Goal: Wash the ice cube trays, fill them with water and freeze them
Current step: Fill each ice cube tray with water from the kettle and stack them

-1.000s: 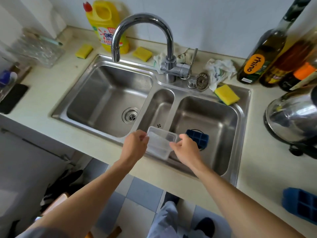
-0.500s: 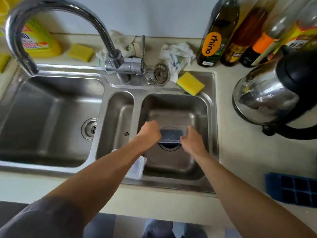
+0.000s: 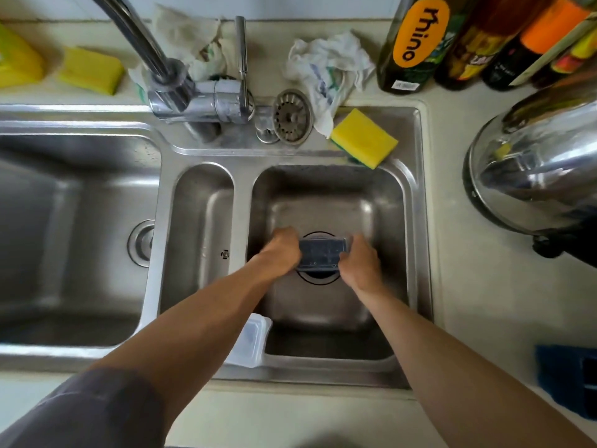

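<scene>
A blue ice cube tray with a clear lid lies over the drain of the right sink basin. My left hand grips its left end and my right hand grips its right end, fingers curled over the edges. A clear plastic lid or container rests on the sink rim under my left forearm. A second blue ice cube tray sits on the counter at the right edge. The tap curves off to the upper left.
A yellow sponge lies on the sink's back rim beside a metal strainer and a crumpled cloth. Bottles and a steel kettle stand at right. Another sponge and a large basin are at left.
My head has moved closer and to the right over the small basin. Both hands left the clear container on the rim and now hold the lidded blue tray over the drain.
</scene>
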A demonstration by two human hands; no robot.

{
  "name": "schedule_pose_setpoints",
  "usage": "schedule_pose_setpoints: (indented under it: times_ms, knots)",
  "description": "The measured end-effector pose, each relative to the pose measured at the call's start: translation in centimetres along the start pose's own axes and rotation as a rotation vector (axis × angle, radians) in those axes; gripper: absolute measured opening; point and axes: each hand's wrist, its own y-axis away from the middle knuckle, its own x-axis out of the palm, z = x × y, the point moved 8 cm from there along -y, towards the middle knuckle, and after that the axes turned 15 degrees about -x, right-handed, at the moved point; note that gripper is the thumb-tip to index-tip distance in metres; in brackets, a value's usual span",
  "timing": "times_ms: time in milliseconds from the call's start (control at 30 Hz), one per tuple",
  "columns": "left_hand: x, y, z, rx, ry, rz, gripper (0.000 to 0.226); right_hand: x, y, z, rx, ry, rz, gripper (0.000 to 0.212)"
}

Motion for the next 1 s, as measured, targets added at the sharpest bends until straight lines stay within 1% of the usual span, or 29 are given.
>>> schedule_pose_setpoints:
  times_ms: [67,167,333,433,533,667,767,833,867,933,1000]
  knots:
    - [0.3,-0.3,0.3,-0.025,0.001,0.026,0.024,-0.1,0.0,-0.2,0.021,-0.018,-0.004,0.023]
    - [0.5,-0.3,0.3,-0.035,0.016,0.048,0.024,0.0,-0.2,-0.5,0.011,-0.015,0.002,0.015]
    - [0.9,-0.8,0.8,-0.062,0.125,0.065,0.017,0.6,-0.1,-1.0,0.044,-0.091,0.013,0.011]
    - [0.5,-0.5,1.2,-0.064,0.192,0.054,0.021,0.8,-0.1,-0.9,0.041,-0.123,0.011,0.007]
    - [0.0,-0.1,0.9,-0.043,0.176,0.043,0.022,0.7,-0.2,-0.9,0.075,-0.165,0.032,0.012]
    - [-0.1,0.7,0.5,-0.020,0.172,0.077,0.026,-0.1,0.8,-0.9,0.129,-0.274,0.046,0.008]
    - [-2.3,1.9,-0.4,0.036,0.344,-0.028,0.045,-1.5,2.4,-0.4,0.114,-0.404,0.006,0.012]
    - [-4.2,3.1,-0.7,0.068,0.392,-0.142,0.063,-3.0,3.5,0.7,0.044,-0.440,-0.037,0.012]
    - [-4.8,3.8,-0.9,0.083,0.404,-0.178,0.067,-4.0,4.2,1.5,-0.010,-0.419,-0.058,0.012]
    - [-5.7,5.4,-1.3,0.102,0.479,-0.219,0.067,-5.8,5.7,3.2,-0.087,-0.396,-0.073,0.015]
    - [-6.7,7.3,-1.8,0.130,0.578,-0.278,0.066,-7.4,7.2,4.7,-0.123,-0.424,-0.054,0.012]
